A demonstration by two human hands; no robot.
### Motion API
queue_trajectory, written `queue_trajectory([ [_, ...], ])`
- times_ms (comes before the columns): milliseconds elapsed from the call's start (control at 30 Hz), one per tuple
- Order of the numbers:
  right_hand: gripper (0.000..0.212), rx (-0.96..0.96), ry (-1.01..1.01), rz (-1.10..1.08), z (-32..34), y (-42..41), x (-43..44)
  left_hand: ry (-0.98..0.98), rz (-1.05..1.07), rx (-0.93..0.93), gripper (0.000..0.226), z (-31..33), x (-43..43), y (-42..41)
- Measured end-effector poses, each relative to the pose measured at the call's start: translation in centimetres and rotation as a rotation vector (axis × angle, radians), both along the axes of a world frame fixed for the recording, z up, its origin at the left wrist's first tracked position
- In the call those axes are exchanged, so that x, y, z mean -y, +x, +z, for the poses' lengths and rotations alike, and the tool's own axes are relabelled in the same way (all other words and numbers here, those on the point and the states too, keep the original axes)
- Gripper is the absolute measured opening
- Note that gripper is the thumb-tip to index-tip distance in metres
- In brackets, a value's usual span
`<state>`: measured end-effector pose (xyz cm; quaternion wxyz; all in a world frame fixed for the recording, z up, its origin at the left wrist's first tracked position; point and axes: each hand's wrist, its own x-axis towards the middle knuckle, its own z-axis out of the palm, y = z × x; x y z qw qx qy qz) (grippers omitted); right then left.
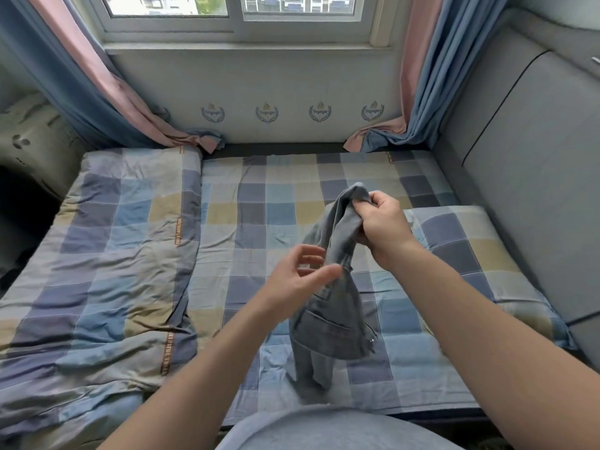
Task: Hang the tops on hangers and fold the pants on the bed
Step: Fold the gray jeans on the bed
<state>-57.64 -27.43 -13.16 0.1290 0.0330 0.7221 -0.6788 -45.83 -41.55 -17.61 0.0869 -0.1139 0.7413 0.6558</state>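
**Grey pants held up over the checked bed**

Grips one bunched end of the grey pants (pixel 334 323) in the right hand (pixel 384 228), fingers and thumb curled tight round the cloth, well above the bed (pixel 276 203). Holds that end a little right of the middle of the bed, with the rest of the garment hanging down toward the near edge. Twisted through the upper part, wider lower down, with a pocket seam and a small metal stud showing. Lowest folds touching the checked cover close to the near edge.

Reaches in with the left hand (pixel 302 280) just left of the hanging cloth, about halfway down its length. Fingers loosely spread and half bent, thumb stretched toward the fabric, tip right at its edge. Clasps nothing; cannot tell whether the thumb actually touches the cloth or stops just short.

On the left side of the bed, a rumpled quilt (pixel 97 254) in the same checks, folded lengthwise. On the right, a matching pillow (pixel 470 254), lying against a grey padded headboard (pixel 535 190). At the far end, a window (pixel 233 8) flanked by blue and pink curtains (pixel 431 76), their hems bunched at the far corners of the bed.
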Motion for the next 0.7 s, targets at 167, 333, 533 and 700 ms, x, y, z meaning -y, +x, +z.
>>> queue_trajectory([
  [167, 0.008, 0.129, -0.221, -0.122, 1.6, -0.8, -0.1, -0.128, -0.019, -0.019, 0.080, -1.4, -0.6, 0.0],
  [333, 0.014, 0.215, -0.396, -0.199, 1.4, -0.8, -1.4, -0.223, 0.266, -0.057, 0.010, -1.2, 1.8, -1.1],
  [533, 0.047, -0.036, 0.025, 0.286, -1.9, 2.7, -2.8, 0.133, 0.453, 0.002, 0.005, 2.3, 3.3, -3.4],
  [700, 0.085, -0.174, 0.210, 0.614, -4.8, 5.6, -1.3, 0.256, 0.303, 0.011, 0.011, 5.1, 3.4, -4.1],
])
